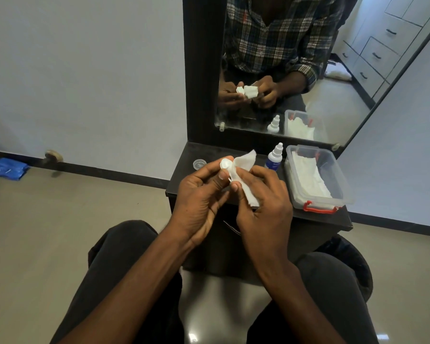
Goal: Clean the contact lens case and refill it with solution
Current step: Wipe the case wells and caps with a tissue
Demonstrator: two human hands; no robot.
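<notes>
Pinching the small white plastic contact lens case [226, 164] between the thumb and fingertips of my left hand [201, 197], I have my right hand [263, 199] curled round a crumpled white paper tissue [243, 177] and pressed against the case, so both hands are closed on what they hold, above the near edge of the dark wooden dresser top [233, 150]. The tissue covers most of the case; I think I am wiping one well, though I cannot see which.

My grip on the case is small and at its edge. If I rub too hard with the tissue, the case could twist out of my fingertips and drop past the dresser top onto my lap or the floor, and I would have to clean it again. Tissue fibres could also stay behind in the well and end up in the solution.

On the dresser top, just beyond my left hand, lies a small clear round cap [198, 164]. It sits near the left edge, so a careless sweep of my wrist could knock it off. Beyond my right hand stands the white dropper bottle with a blue label [274, 157], upright and capped; reaching across for it with tissue in hand could tip it. At the dresser top's right side sits a clear plastic box with red clips [318, 180], holding more white tissue.
</notes>
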